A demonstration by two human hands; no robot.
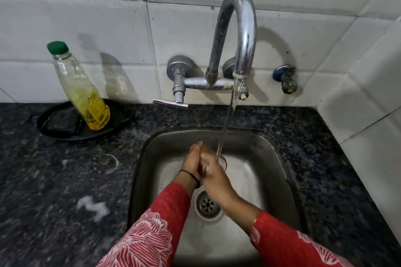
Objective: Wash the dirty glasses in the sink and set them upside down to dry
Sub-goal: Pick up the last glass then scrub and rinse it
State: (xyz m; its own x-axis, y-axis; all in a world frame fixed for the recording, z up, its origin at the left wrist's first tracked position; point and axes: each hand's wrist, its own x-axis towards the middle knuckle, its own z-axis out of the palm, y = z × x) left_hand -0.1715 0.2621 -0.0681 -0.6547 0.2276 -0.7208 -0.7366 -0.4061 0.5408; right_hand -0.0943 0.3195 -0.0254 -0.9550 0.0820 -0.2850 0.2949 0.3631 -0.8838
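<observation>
A clear glass (223, 161) is held low in the steel sink (282, 165), mostly hidden between my hands; only part of its rim shows. My right hand (213, 174) wraps around it from the near side. My left hand (192, 157) presses against its left side with the fingers pointing up. Water (227, 123) runs from the curved tap spout (244, 28) and lands at the glass rim beside my right hand. Something brownish (204, 149) shows between my fingers; I cannot tell what it is.
The drain (207, 204) lies under my wrists. A tilted bottle of yellow liquid with a green cap (86, 95) stands in a black tray (58, 129) at the back left of the dark granite counter (65, 180). A foam patch (93, 207) lies left of the sink. The tap lever (170, 103) juts out.
</observation>
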